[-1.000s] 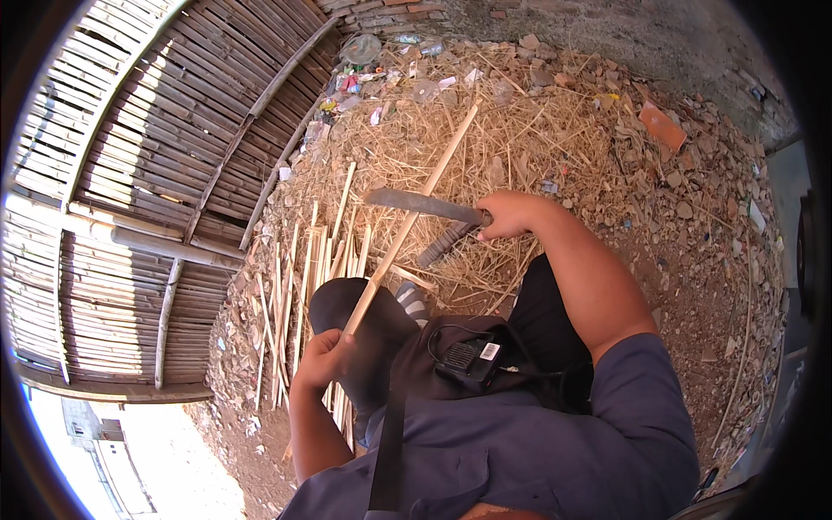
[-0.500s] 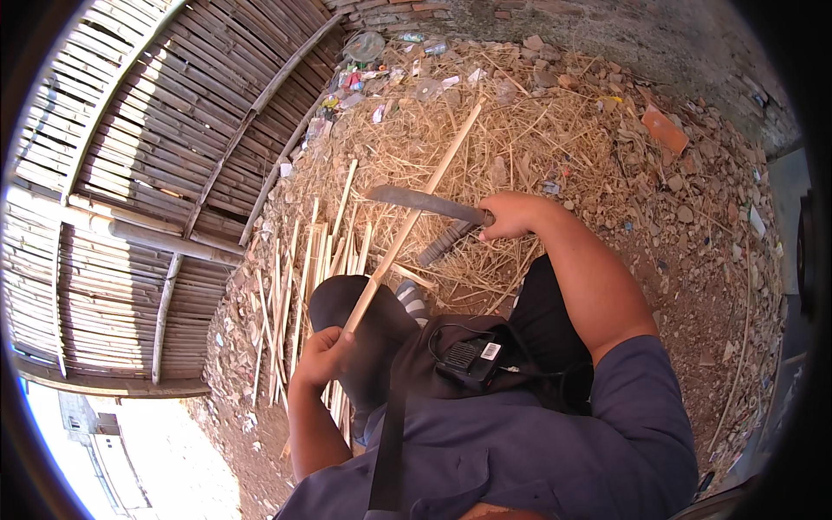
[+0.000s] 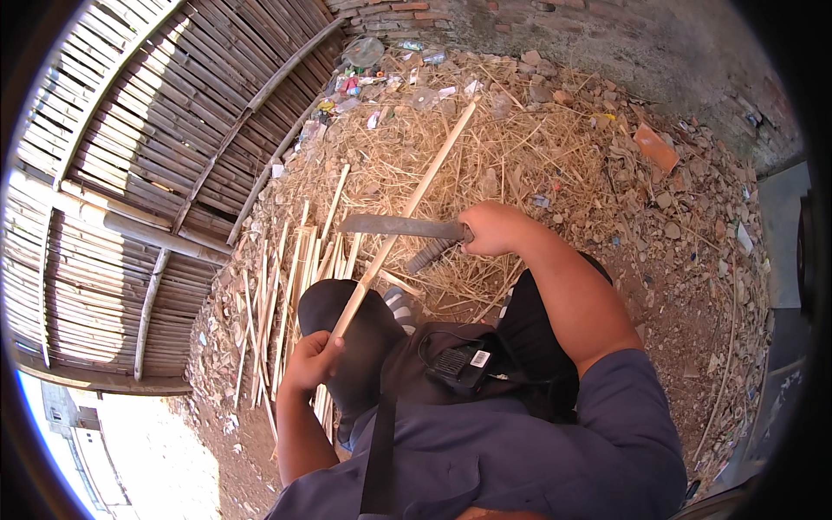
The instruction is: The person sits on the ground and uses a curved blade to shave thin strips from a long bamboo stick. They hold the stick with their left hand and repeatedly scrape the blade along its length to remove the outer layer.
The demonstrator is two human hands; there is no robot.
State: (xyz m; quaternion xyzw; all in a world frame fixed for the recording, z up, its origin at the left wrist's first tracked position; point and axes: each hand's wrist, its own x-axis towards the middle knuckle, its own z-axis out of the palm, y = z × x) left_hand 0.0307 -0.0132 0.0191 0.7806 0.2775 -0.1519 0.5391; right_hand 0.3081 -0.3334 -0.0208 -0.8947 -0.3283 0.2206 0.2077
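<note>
My left hand [image 3: 312, 360] is closed round the near end of a long pale bamboo strip [image 3: 425, 184], which slants up and away to the right over my knee. A machete [image 3: 403, 226] is gripped by its handle in my right hand [image 3: 496, 229]. Its dark blade points left and lies across the strip near mid-length; whether the edge bites into it cannot be told. Just below the blade is a dark ridged, rod-like piece [image 3: 433, 251], partly hidden. More split bamboo strips [image 3: 290, 282] lie in a bundle beside my left knee.
Shavings and dry straw [image 3: 511, 156] cover the ground ahead, with rubble and litter around. A slatted bamboo wall [image 3: 130, 173] rises on the left, a brick wall [image 3: 607, 43] at the back. An orange tile piece [image 3: 656, 147] lies at the far right. A black device [image 3: 459, 364] rests on my lap.
My right hand has brought the machete blade slightly left and nearer to me along the strip. My left hand keeps its hold. The whole view has shifted a little.
</note>
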